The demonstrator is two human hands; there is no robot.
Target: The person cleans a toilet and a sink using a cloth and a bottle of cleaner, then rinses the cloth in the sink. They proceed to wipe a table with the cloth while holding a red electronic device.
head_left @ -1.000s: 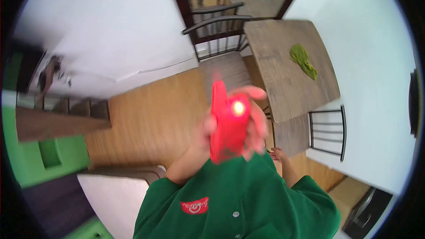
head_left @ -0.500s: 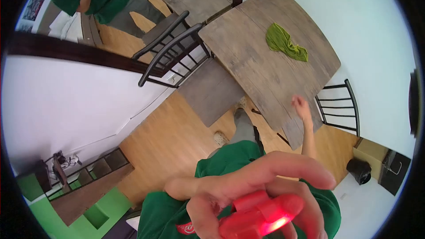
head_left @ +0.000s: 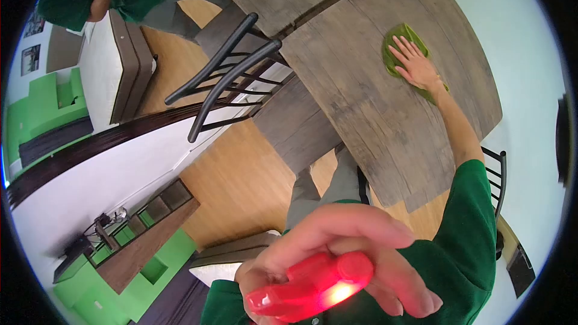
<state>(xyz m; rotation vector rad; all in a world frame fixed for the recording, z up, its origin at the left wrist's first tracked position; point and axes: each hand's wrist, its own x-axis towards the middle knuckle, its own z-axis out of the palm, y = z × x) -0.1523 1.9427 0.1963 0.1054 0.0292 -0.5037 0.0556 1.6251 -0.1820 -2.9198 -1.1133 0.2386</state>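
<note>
Close to the camera, my left hand (head_left: 337, 229) is curled around a red device (head_left: 289, 292) with a glowing light on its side. The device's exact kind I cannot make out. Farther off, my right hand (head_left: 418, 70) lies flat with fingers spread on a green cloth (head_left: 394, 39). The cloth is crumpled under the palm, partly hidden by the hand, and rests on the wooden table (head_left: 361, 96).
A black-railed chair (head_left: 211, 111) stands at the table's left side, below a large mirror (head_left: 174, 42). Another chair (head_left: 501, 183) is at the right. A green cabinet with shelves (head_left: 120, 259) is at the lower left.
My right hand has reached forward from near the table's front edge and come down on the green cloth. The view has shifted; my left hand still holds the red device.
</note>
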